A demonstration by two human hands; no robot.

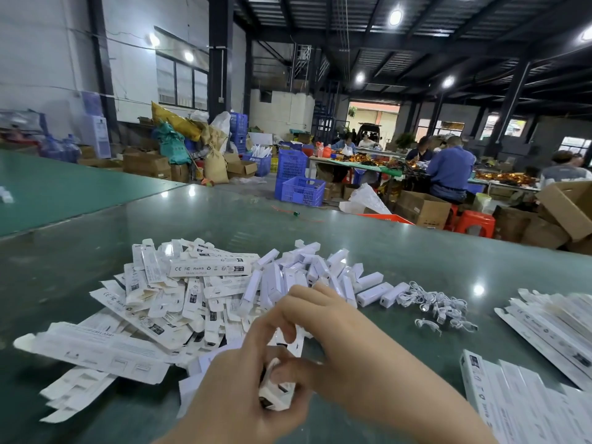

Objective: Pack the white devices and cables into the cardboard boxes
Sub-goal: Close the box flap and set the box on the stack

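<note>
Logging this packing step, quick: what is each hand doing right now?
Left hand: grips a small white box.
Right hand: fingers curled at the same box's top.

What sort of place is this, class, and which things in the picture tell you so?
Probably a packing workshop in a warehouse. A heap of flat white boxes and white devices lies on a long green table, blue crates and brown cartons stand on the floor, and other workers sit at tables behind.
</note>
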